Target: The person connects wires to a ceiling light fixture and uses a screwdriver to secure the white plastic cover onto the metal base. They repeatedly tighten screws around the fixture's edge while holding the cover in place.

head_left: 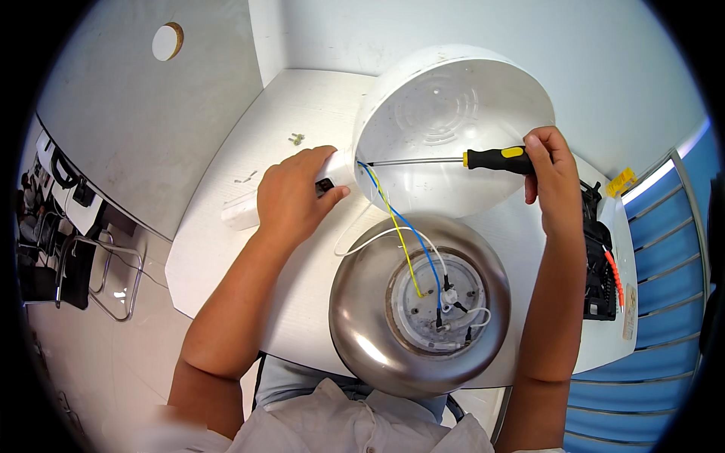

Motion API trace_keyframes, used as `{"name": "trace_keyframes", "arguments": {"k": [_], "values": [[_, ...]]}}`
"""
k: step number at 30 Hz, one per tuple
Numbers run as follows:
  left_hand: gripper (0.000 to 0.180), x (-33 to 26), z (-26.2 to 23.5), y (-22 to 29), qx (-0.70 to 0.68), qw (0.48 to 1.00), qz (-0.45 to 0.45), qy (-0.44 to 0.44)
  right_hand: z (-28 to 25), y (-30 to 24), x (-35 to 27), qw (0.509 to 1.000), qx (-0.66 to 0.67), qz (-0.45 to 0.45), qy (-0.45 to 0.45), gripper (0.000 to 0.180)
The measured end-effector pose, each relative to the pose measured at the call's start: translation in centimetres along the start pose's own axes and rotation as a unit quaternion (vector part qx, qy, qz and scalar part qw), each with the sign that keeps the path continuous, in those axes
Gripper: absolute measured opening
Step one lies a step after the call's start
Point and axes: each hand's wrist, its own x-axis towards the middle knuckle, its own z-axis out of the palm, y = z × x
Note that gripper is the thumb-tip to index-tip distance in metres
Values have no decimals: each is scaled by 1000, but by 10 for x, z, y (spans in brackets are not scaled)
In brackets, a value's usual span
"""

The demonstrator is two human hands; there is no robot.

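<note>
My left hand (298,189) grips a long white plastic handle (242,211) with a small dark switch-like part showing between the fingers. The handle's end meets the rim of a large white bowl-shaped shell (453,113) that stands on its side. In my right hand (550,170) is a screwdriver (500,158) with a black and yellow grip. It lies level, and its tip reaches the wires at the handle's end. Blue and yellow-green wires (411,226) run from there to a round metal pot (359,317), whose underside faces up with terminals and white leads on it.
Small screws (297,139) lie on the white table (226,257), left of the shell. A black tool case (600,264) sits at the right edge, with a red-orange pen-like tool (613,275) on it. A wall rises behind; blue railing panels (664,264) stand to the right.
</note>
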Motion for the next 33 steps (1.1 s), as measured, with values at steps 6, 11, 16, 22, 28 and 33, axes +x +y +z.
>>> {"name": "trace_keyframes", "arguments": {"k": [6, 11, 16, 22, 28, 33], "values": [[49, -1, 2, -4, -3, 1000, 13, 17, 2, -6, -7, 1000, -2, 14, -22, 28], [49, -1, 2, -3, -6, 1000, 12, 12, -9, -7, -7, 994, 73, 27, -82, 35], [48, -1, 1, -2, -7, 1000, 13, 12, -7, 5, -3, 993, 91, -21, -67, 27], [48, -2, 1, -1, -5, 1000, 11, 16, -10, 0, 4, 994, -19, 95, -60, 23], [48, -2, -1, -1, -4, 1000, -4, 5, 0, -1, -5, 993, 90, 49, -60, 28], [47, -2, 0, 0, -8, 1000, 4, 11, -1, 5, -3, 995, 86, -1, -51, 27]]}}
